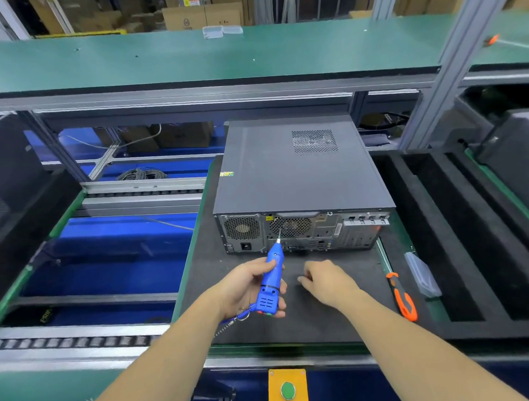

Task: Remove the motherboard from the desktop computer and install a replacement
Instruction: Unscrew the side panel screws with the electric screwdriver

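The desktop computer (298, 180) lies on its side on the black mat (338, 315), cover closed, filling the mat's far half; its rear panel with fan grilles and ports faces the person. Bare mat lies between that panel and the near edge. There the left hand (249, 289) grips a blue electric screwdriver (271, 283), its bit pointing at the rear panel's middle grille. The right hand (327, 281) hovers just beside it over the mat, fingers loosely curled, holding nothing. An orange-handled screwdriver (402, 297) lies along the mat's right edge, near a clear plastic box (422, 275). Left of the mat runs the blue conveyor (108, 255). A green button (288, 390) sits below the near edge.
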